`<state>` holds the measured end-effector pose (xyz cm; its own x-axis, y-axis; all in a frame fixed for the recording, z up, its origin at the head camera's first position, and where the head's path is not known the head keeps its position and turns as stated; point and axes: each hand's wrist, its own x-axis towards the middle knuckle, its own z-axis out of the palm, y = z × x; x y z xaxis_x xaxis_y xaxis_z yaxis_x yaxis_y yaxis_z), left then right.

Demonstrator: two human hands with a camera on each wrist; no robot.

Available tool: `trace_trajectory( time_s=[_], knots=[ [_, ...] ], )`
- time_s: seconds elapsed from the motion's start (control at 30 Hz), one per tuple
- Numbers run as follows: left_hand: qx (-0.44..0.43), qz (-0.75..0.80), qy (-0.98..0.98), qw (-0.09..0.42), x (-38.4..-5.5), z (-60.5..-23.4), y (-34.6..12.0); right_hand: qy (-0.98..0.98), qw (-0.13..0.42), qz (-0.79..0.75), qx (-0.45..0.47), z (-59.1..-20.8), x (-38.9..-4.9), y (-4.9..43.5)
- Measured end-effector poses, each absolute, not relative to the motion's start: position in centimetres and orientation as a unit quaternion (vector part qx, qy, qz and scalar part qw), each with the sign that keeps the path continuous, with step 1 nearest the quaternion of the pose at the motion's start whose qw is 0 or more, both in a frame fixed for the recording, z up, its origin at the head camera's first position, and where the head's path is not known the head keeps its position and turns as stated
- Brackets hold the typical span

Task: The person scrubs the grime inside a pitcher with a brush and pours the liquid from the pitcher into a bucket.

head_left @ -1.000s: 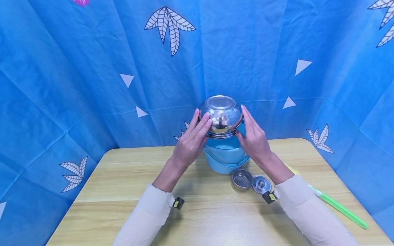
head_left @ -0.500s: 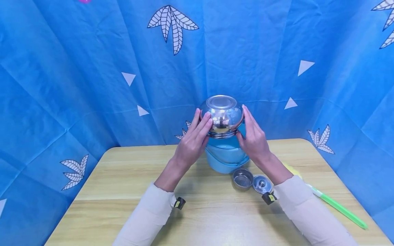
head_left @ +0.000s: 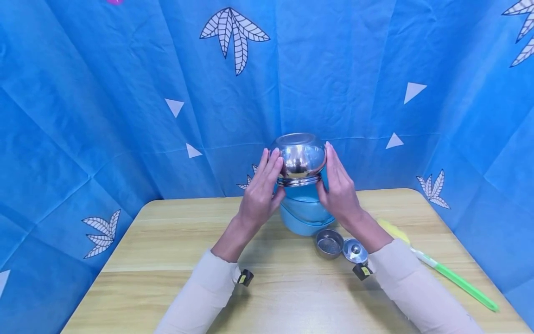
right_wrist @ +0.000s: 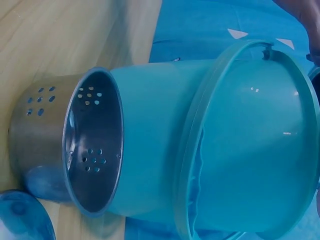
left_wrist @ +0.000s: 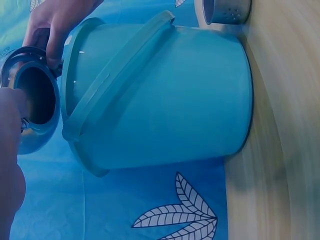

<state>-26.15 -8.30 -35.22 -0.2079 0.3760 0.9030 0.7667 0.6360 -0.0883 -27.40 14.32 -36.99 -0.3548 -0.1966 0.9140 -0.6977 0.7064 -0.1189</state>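
A shiny round metal pot [head_left: 301,160] is held upside down above the light blue bucket [head_left: 305,227]. My left hand [head_left: 257,195] holds its left side, fingers flat along the belly and thumb lower near the rim. On its other side my right hand [head_left: 340,190] holds it in much the same way. The dark mouth of the pot [left_wrist: 45,97] faces the bucket in the left wrist view, and small lugs show by the fingers. A metal strainer cup [right_wrist: 37,130] with holes stands in front of the bucket. Beside it lies a knobbed metal lid [head_left: 352,247].
A brush with a green handle [head_left: 463,285] and yellow head [head_left: 394,232] lies on the right of the wooden table [head_left: 167,260]. A blue patterned cloth [head_left: 325,60] hangs behind and at both sides.
The pot has tilted slightly, so its base now looks flatter from the head view. Both hands have shifted a little with it. The bucket, strainer cup and lid have stayed put.
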Motion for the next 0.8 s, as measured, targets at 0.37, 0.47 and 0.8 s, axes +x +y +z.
trace_trajectory(
  time_s=[0.37,0.47,0.8],
  knots=[
    [-0.355,-0.220,-0.771,0.481,-25.9,-35.0,-8.0,-0.779,0.483,0.248,0.314,-36.4,-27.7,14.7],
    [-0.349,-0.219,-0.780,0.470,-25.9,-34.9,-7.9,-0.783,0.480,0.233,0.318,-36.3,-27.8,14.9],
    [-0.335,-0.210,-0.805,0.442,-25.6,-34.5,-8.1,-0.785,0.473,0.200,0.347,-35.6,-27.8,15.3]
  ],
)
